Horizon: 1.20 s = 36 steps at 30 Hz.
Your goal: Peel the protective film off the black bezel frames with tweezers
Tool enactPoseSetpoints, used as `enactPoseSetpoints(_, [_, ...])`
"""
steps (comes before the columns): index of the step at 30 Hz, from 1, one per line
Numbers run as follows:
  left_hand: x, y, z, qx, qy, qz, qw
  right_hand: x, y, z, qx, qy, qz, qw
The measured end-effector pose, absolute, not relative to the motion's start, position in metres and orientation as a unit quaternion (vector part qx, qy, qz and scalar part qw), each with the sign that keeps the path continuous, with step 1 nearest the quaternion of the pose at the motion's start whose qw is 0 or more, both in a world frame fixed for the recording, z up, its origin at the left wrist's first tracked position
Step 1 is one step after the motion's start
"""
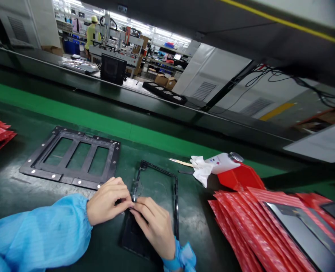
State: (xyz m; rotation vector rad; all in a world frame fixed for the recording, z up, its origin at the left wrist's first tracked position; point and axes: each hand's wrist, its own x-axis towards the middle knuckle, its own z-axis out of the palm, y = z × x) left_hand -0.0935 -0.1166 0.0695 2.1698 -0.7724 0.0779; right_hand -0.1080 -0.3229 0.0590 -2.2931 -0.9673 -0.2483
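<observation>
The thin black frame (176, 204) lies on the green bench (195, 234), long axis running away from me. My left hand (109, 202) and right hand (155, 226) pinch closed at its left rail, their hold hidden. Rightward, a grey panel (300, 238) tops red bubble bags (241, 215).

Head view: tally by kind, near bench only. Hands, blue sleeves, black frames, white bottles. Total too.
Hands: 2 (left hand, right hand)
Blue sleeves: 2 (left sleeve, right sleeve)
Black frames: 2 (slotted frame, thin frame)
White bottle: 1
Total: 7
</observation>
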Motion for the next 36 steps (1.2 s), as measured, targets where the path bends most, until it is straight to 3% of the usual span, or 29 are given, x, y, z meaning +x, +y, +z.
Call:
enactPoseSetpoints(11, [-0.091,-0.111,0.065,0.867,-0.361,0.089,0.332,-0.105,-0.325,0.057,-0.856,-0.331,-0.082,0.388])
enactPoseSetpoints(18, [-0.075,-0.101,0.066,0.911,-0.284,0.139,0.263,-0.101,-0.327,0.058,-0.850,-0.164,-0.129,0.484])
enactPoseSetpoints(21, [-0.079,-0.105,0.069,0.908,-0.305,0.167,0.233,-0.098,-0.329,0.055,-0.857,-0.128,-0.112,0.487])
enactPoseSetpoints(27, [-0.115,-0.126,0.049,0.810,-0.508,0.249,0.154,-0.097,-0.331,0.052,-0.869,-0.113,-0.088,0.474])
enactPoseSetpoints(31, [-0.145,-0.136,0.037,0.851,-0.443,0.275,0.057,-0.095,-0.331,0.055,-0.866,-0.150,-0.058,0.474])
enactPoseSetpoints(36, [-0.156,-0.139,0.043,0.868,-0.424,0.257,0.036,-0.094,-0.331,0.054,-0.883,-0.173,-0.064,0.432])
